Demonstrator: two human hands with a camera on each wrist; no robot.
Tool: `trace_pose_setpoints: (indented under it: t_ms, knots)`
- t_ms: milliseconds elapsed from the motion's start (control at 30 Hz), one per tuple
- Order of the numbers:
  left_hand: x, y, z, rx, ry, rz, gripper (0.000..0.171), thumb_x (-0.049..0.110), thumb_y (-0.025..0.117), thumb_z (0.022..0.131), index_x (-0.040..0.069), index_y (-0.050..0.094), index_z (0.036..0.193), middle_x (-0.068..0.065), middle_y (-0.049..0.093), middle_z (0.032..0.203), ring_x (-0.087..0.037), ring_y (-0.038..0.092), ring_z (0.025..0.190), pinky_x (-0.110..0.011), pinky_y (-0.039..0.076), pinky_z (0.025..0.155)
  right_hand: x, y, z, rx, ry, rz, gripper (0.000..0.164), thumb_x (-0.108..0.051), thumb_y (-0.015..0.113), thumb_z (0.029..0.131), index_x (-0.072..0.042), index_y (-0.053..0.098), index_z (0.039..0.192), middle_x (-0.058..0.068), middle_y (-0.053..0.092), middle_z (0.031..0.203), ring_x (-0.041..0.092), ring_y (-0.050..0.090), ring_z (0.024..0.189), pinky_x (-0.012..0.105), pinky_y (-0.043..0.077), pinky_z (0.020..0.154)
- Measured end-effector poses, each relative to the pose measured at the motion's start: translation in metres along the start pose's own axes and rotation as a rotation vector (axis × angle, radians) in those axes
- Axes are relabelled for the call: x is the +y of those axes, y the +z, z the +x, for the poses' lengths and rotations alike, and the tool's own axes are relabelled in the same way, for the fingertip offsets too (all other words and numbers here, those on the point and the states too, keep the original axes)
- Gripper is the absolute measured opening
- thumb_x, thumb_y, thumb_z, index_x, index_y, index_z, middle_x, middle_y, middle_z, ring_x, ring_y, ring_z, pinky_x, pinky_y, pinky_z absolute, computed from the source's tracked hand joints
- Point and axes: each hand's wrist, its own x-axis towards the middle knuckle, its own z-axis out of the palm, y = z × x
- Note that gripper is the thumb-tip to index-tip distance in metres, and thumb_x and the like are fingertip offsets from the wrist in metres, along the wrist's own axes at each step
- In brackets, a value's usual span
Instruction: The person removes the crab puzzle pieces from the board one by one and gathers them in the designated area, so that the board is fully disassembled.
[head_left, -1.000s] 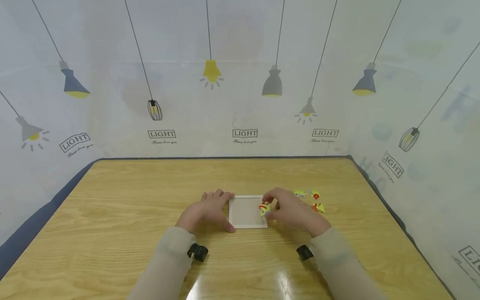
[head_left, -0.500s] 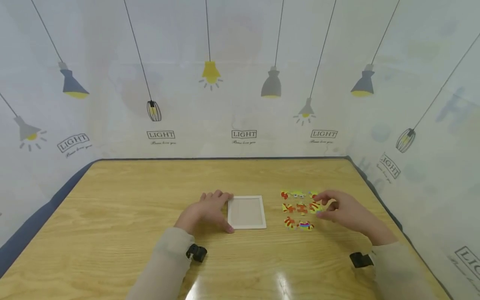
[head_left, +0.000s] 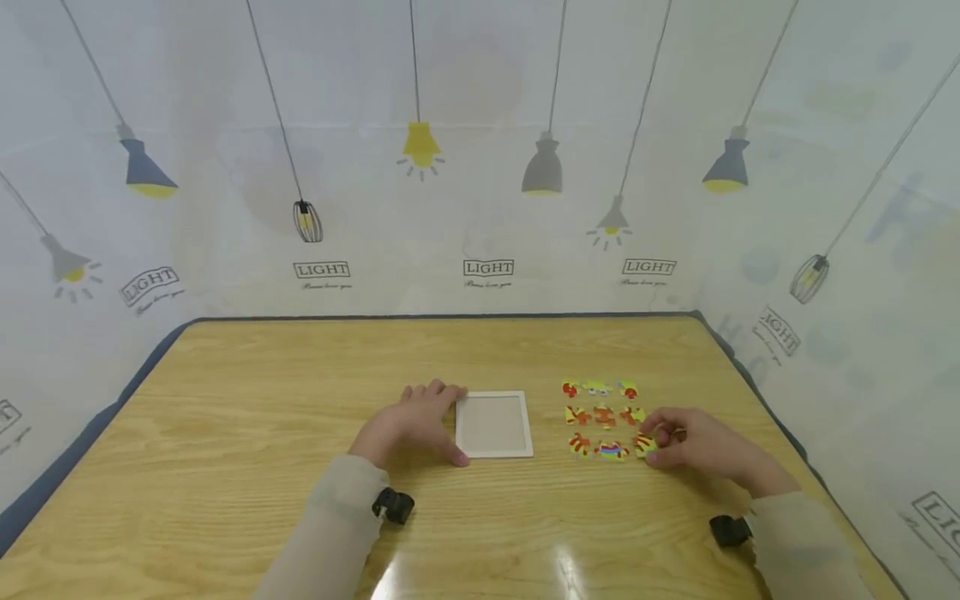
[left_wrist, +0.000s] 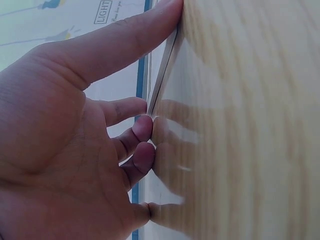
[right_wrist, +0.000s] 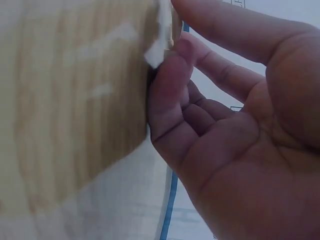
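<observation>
A shallow white-rimmed square tray (head_left: 528, 425) lies flat on the wooden table, bare inside. My left hand (head_left: 422, 419) spans its left side, thumb at the near corner and fingertips at the far one, fingers spread fairly straight. In the left wrist view the left thumb (left_wrist: 120, 47) lies along the tray's thin edge. My right hand (head_left: 697, 446) pinches a yellow and red striped puzzle piece (head_left: 643, 446) close over the table, at the near right corner of the group of pieces. The right wrist view shows the puzzle piece's pale edge (right_wrist: 159, 52) between thumb and finger.
Several other puzzle pieces in yellow, red and orange, among them a rainbow puzzle piece (head_left: 611, 451), lie in loose rows right of the tray. A white curtain (head_left: 480, 217) printed with lamps surrounds the wooden table (head_left: 300, 367) at the back and sides.
My right hand has carried the striped puzzle piece from the tray's right edge rightward over the pieces, then down to their near right corner. The left hand stays at the tray.
</observation>
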Motion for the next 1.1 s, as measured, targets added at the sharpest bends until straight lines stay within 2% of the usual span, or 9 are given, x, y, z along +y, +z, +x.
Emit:
trace_pose_setpoints:
  t_ms: [467,833,1100]
  knots:
    - [0.002,-0.003,-0.005,0.0,-0.013,-0.004,0.112,0.042,0.096,0.077,0.02,0.034,0.167,-0.016,0.036,0.168,-0.043,0.026,0.16,-0.063,0.001,0.135,0.001,0.003,0.006,0.019,-0.004,-0.015,0.039,-0.021,0.085,0.09,-0.004,0.067,0.12,0.007,0.055,0.094,0.018,0.05,0.086,0.027,0.042,0.071]
    - [0.016,-0.013,-0.016,-0.009,0.009,-0.006,0.108,0.041,0.094,0.078,0.013,0.037,0.164,-0.021,0.04,0.164,-0.046,0.03,0.157,-0.065,0.006,0.134,0.001,0.003,0.003,0.028,-0.032,-0.037,0.038,-0.017,0.083,0.091,-0.003,0.067,0.122,0.006,0.055,0.094,0.017,0.05,0.085,0.026,0.042,0.071]
    - [0.015,-0.012,-0.015,-0.022,-0.002,-0.008,0.109,0.042,0.094,0.079,0.016,0.035,0.166,-0.018,0.038,0.167,-0.043,0.029,0.159,-0.064,0.004,0.135,0.001,0.005,0.0,0.026,-0.025,-0.031,0.037,-0.016,0.082,0.092,-0.002,0.067,0.123,0.006,0.054,0.094,0.016,0.049,0.083,0.026,0.041,0.068]
